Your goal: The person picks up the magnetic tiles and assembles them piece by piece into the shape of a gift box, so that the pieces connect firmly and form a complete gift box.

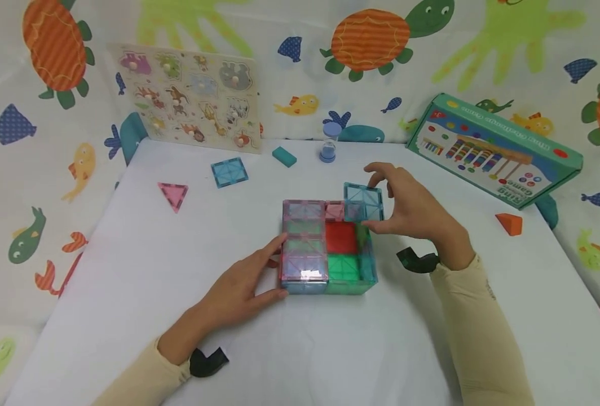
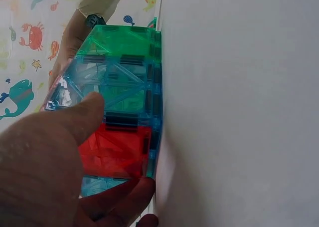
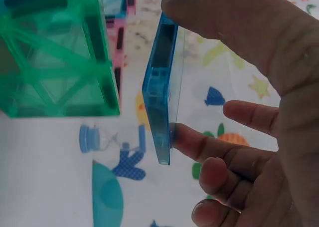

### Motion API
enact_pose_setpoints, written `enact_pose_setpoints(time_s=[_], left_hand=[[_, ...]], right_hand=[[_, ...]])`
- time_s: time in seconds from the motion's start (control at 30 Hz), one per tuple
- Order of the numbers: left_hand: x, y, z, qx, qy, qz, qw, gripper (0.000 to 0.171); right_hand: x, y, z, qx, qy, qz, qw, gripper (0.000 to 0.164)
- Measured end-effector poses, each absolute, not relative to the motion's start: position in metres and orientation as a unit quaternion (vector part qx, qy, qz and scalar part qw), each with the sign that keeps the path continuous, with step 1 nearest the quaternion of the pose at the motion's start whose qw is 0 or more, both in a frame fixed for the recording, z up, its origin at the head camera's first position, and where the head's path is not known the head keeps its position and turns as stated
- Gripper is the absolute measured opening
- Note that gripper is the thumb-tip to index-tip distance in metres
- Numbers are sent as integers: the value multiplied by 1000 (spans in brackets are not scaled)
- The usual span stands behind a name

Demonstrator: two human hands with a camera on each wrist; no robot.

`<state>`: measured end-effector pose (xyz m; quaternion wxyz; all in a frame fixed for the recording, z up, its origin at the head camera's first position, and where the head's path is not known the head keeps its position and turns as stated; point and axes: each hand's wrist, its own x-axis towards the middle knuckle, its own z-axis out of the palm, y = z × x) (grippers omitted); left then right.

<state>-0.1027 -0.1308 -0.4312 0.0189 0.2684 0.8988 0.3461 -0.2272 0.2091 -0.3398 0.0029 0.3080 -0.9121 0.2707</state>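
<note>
A low box of see-through magnetic tiles stands at mid-table. Its left half is covered by pinkish-rimmed tiles; a red tile and a green tile show in its right half. My left hand holds the box at its left side, thumb at the front corner; in the left wrist view that thumb lies over a blue tile beside a red one. Between thumb and fingers, my right hand pinches a blue square magnetic tile above the box's back right corner. The right wrist view shows this tile edge-on.
Behind lie a blue tile, a pink triangle tile, a teal block and a small sandglass. An animal peg puzzle leans at back left. A green game box and an orange block are right.
</note>
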Motion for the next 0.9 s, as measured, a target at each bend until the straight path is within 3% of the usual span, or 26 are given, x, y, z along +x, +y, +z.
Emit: enact_pose_setpoints(time_s=[0.73, 0.9], left_hand=[[-104, -130, -433, 260, 906, 334, 16, 98], [-106, -133, -432, 257, 892, 369, 49, 92]], right_hand=[[-222, 182, -346, 341, -916, 206, -38, 99], [-221, 184, -347, 335, -916, 213, -52, 98]])
